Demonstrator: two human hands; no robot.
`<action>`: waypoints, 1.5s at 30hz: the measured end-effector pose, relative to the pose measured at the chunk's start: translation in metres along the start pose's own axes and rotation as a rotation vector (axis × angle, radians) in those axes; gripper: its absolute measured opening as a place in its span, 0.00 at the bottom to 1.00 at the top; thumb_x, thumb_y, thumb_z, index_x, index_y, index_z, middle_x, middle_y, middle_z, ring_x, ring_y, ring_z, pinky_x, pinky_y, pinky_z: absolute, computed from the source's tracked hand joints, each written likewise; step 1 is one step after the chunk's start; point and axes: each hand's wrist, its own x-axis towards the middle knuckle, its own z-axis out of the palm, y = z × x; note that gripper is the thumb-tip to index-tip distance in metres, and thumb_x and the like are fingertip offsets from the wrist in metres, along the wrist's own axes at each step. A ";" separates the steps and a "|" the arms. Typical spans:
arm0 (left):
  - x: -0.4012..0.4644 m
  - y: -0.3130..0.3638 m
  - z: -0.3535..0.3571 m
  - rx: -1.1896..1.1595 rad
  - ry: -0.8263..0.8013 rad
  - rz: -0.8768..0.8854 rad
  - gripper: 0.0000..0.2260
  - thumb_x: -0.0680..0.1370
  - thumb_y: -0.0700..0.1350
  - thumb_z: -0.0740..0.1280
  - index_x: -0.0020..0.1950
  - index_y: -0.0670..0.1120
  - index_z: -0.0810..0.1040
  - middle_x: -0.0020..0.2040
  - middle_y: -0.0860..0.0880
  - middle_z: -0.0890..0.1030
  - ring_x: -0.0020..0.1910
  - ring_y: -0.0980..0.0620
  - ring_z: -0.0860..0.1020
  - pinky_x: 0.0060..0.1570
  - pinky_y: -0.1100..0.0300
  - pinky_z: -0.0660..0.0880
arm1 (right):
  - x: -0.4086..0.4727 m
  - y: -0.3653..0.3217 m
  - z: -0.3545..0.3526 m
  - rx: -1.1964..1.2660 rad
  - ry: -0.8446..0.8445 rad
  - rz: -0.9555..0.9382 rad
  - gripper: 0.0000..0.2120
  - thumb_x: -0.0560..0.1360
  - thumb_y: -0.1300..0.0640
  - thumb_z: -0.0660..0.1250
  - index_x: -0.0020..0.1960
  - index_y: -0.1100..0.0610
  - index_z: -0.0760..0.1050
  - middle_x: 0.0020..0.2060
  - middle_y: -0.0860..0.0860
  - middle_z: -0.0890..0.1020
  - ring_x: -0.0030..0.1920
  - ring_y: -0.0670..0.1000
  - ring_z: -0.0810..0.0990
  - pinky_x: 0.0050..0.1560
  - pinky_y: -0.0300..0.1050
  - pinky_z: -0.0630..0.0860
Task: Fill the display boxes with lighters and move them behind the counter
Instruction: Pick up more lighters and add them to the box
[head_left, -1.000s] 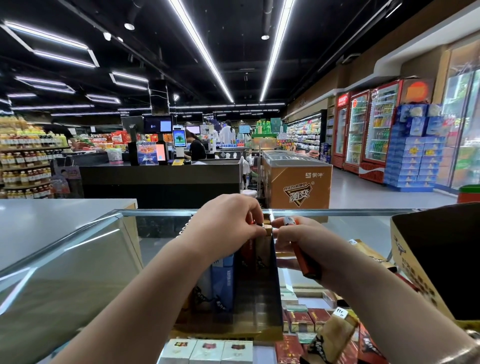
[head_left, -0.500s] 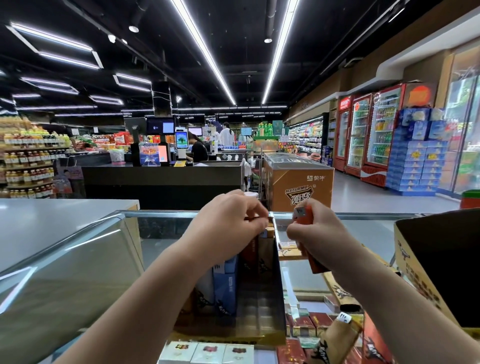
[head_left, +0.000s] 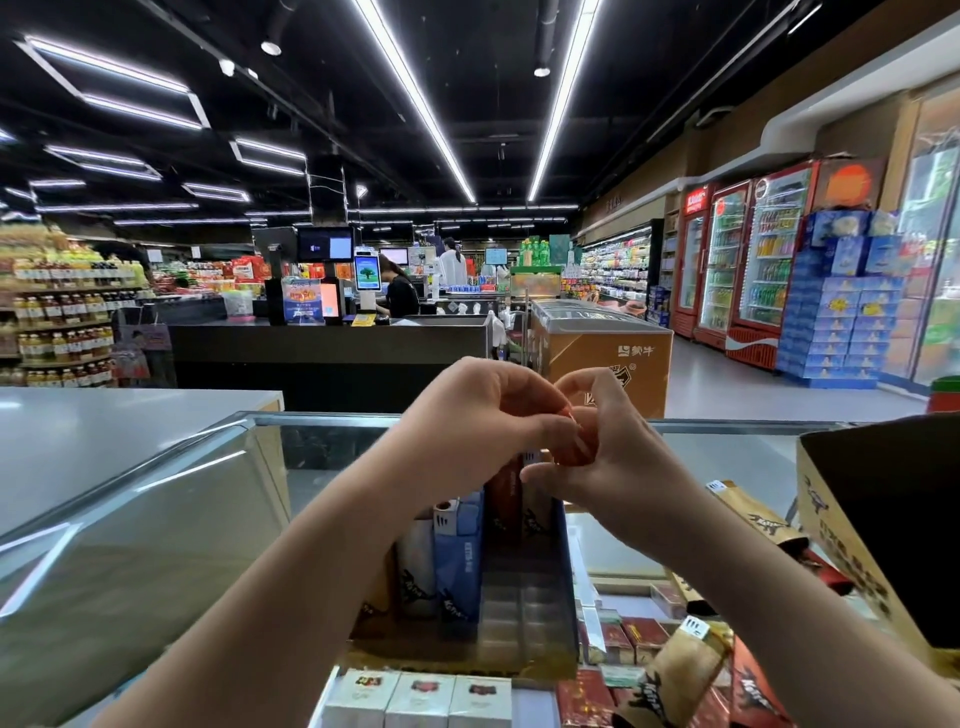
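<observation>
Head view: we see both hands meeting over the display box (head_left: 524, 618) on the glass bench (head_left: 156, 519). Left hand (head_left: 483, 421) has fingers curled, its fingertips pinching the top of an orange lighter (head_left: 574, 441). Right hand (head_left: 613, 457) is curled round the same lighter from the other side, thumb and fingers closed on it. Lighter is mostly hidden between the two hands; only a bit of orange shows.

Changes from half a second ago: the hands were apart then, the left at the box's top edge and the right holding the lighter upright just beside it. Now they touch, and the lighter sits between them, above the box. One second ago the right hand held the lighter lower and more tilted. The camera has also dipped a little, so more of the box shows.

Box holds lighters standing upright: a blue lighter (head_left: 460, 545) and a white one (head_left: 415, 561) on the left side, a dark red one (head_left: 501, 499) further back under the hands. Empty slots show on the near right of the box.

Flat brown packets (head_left: 670, 675) lie right of the box, and a big open carton (head_left: 893, 525) stands at far right. Cigarette packs (head_left: 421, 699) sit under the glass. Behind the bench are a dark checkout counter (head_left: 322, 353) and a chest freezer (head_left: 602, 343).
</observation>
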 end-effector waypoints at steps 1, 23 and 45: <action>0.001 -0.001 -0.005 -0.016 0.027 -0.001 0.05 0.70 0.42 0.74 0.40 0.51 0.82 0.36 0.55 0.84 0.35 0.60 0.81 0.38 0.70 0.75 | 0.000 0.002 -0.001 -0.024 0.007 0.022 0.23 0.68 0.59 0.74 0.52 0.45 0.63 0.38 0.52 0.76 0.35 0.44 0.77 0.38 0.42 0.79; -0.005 -0.007 -0.014 0.629 -0.080 -0.011 0.05 0.72 0.45 0.73 0.42 0.55 0.80 0.43 0.58 0.77 0.40 0.61 0.74 0.38 0.69 0.69 | 0.004 0.012 -0.002 0.060 -0.294 0.478 0.32 0.74 0.64 0.65 0.73 0.51 0.55 0.51 0.50 0.71 0.42 0.48 0.76 0.33 0.37 0.74; -0.002 -0.018 -0.020 0.379 -0.059 -0.160 0.03 0.70 0.48 0.74 0.38 0.55 0.83 0.40 0.50 0.82 0.41 0.50 0.78 0.43 0.58 0.76 | 0.001 0.008 -0.010 0.047 -0.336 0.480 0.29 0.75 0.61 0.66 0.72 0.51 0.58 0.51 0.51 0.74 0.42 0.48 0.78 0.33 0.36 0.74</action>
